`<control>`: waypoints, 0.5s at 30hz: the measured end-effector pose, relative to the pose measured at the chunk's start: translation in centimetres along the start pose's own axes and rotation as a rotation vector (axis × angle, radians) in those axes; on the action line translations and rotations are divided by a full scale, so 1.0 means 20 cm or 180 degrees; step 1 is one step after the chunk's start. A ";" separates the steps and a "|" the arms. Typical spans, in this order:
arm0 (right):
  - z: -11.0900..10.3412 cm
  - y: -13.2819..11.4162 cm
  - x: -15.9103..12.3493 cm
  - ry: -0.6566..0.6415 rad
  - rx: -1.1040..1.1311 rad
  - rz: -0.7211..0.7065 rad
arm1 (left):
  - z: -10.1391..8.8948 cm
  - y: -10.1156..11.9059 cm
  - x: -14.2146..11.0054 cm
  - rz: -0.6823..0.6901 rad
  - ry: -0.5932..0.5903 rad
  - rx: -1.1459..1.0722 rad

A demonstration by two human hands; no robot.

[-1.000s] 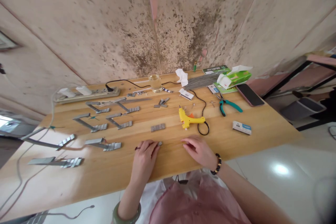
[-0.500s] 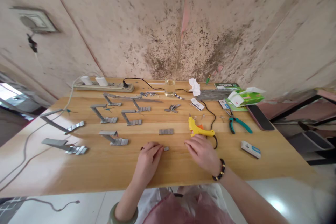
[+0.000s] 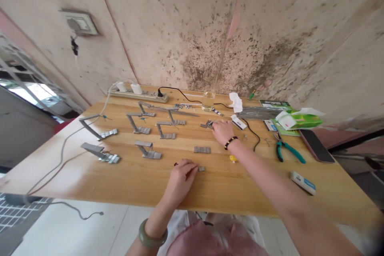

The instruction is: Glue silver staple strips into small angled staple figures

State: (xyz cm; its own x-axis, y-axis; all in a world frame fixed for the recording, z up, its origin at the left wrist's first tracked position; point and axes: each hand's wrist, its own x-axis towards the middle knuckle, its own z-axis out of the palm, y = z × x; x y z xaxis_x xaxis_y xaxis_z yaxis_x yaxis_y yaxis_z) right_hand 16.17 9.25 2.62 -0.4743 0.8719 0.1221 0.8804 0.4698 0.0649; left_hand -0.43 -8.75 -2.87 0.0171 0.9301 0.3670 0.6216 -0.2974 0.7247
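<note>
My left hand [image 3: 182, 177] rests on the wooden table, its fingertips pinched at the edge of a small flat grey piece [image 3: 201, 169]. Just beyond lies a row of grey pieces [image 3: 202, 150] joined side by side. My right hand [image 3: 222, 131] is stretched farther out, fingers together on one of the loose grey strips [image 3: 206, 124] in a small pile; its fingertips are partly hidden. Beneath my right forearm, only a bit of the yellow glue gun [image 3: 233, 159] shows. To the left stand several bent grey stands [image 3: 147, 150] with segmented feet.
Teal-handled pliers [image 3: 289, 152], a phone [image 3: 317, 146], a small box [image 3: 303, 183] and a green tissue pack [image 3: 303, 120] lie on the right. A glass of liquid [image 3: 208, 101] and a bundle of grey rods [image 3: 261, 112] stand toward the wall. A power strip [image 3: 144, 95] sits back left.
My right hand has gone from beside the glue gun forward and left to the pile of grey strips, its forearm now covering most of the gun. My left hand stays at the small piece. The view has shifted left.
</note>
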 end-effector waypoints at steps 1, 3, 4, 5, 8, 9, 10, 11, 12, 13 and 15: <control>0.01 -0.01 0.01 -0.0009 -0.0008 -0.0026 | 0.00 0.00 0.00 0.0003 -0.0004 -0.0008; 0.02 -0.02 0.01 -0.0021 -0.0015 -0.0094 | -0.01 0.00 0.00 0.0000 -0.0015 -0.0030; 0.01 -0.03 0.00 -0.0023 -0.0015 -0.0125 | -0.01 0.01 0.00 -0.0003 -0.0019 -0.0039; 0.01 -0.03 -0.01 -0.0023 -0.0013 -0.0151 | -0.01 0.01 0.00 -0.0003 -0.0024 -0.0047; -0.03 -0.02 -0.09 -0.0005 0.0003 -0.0181 | -0.01 0.00 0.00 0.0018 -0.0015 -0.0039; -0.04 -0.02 -0.13 0.0020 0.0033 -0.0196 | -0.01 0.00 0.00 0.0031 -0.0009 -0.0034; -0.05 -0.01 -0.17 0.0049 0.0082 -0.0223 | -0.01 0.00 0.00 0.0043 0.0002 -0.0032; -0.07 0.00 -0.23 0.0097 0.0158 -0.0280 | -0.01 0.00 0.00 0.0054 0.0014 -0.0028; -0.07 0.01 -0.29 0.0252 0.0434 -0.0438 | -0.01 0.00 0.00 0.0063 0.0019 -0.0023; -0.08 0.01 -0.36 0.0367 0.0719 -0.0613 | -0.01 0.00 0.00 0.0066 0.0023 -0.0015; -0.07 0.01 -0.51 0.0544 0.1186 -0.0777 | 0.00 0.00 0.00 0.0065 0.0026 0.0018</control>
State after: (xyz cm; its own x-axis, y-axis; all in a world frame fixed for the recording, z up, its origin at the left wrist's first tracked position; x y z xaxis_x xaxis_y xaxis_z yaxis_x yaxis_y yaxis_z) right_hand 21.22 0.24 2.78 -0.6327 0.7093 0.3107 0.6683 0.7028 -0.2437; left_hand -0.55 -8.72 -2.85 0.0232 0.9220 0.3864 0.6257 -0.3149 0.7137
